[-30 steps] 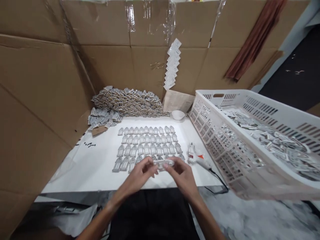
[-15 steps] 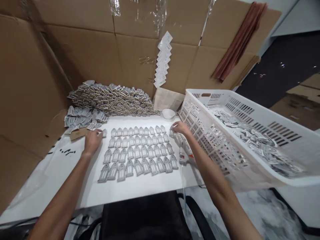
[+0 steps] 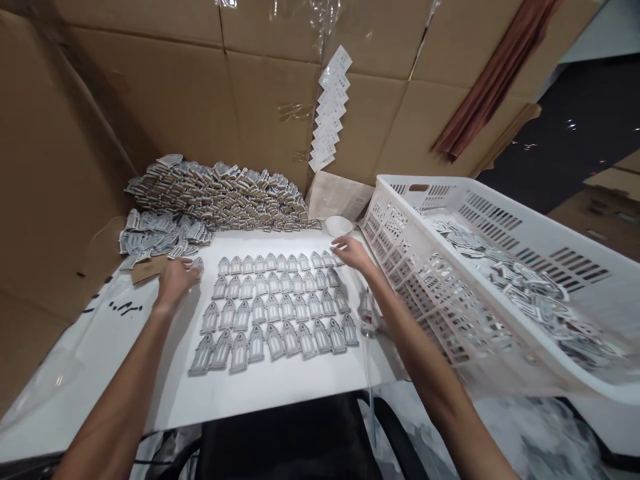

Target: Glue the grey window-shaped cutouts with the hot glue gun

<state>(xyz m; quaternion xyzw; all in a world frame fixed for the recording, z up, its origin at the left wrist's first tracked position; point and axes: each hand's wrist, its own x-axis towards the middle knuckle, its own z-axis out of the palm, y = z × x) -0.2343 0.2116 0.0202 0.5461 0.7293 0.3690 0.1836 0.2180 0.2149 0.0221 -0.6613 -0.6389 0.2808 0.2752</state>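
Small grey pieces shaped like arched windows (image 3: 257,343) lie in several rows on the white table (image 3: 280,390). My left hand (image 3: 175,281) is left of the top row, its fingers closed on a grey arched piece (image 3: 199,264). At the right end of that row, my right hand (image 3: 353,253) hovers with its fingertips apart, just above the last arched piece (image 3: 339,259). Those fingers partly cover that piece. Beneath my right forearm is a bottle (image 3: 367,313), partly hidden, with a thin tube leading down from it.
A large pile of similar pieces (image 3: 215,197) is stacked against the cardboard wall (image 3: 270,100), with a looser heap (image 3: 160,233) before it. A white bowl (image 3: 339,226) stands at the back. On the right, a white plastic basket (image 3: 415,267) holds more pieces. A black chair (image 3: 285,440) is in front.
My right hand has moved slightly left, and the piece it held now lies at the top row's end. My left hand has shifted a little left with its piece. The view has tilted slightly.
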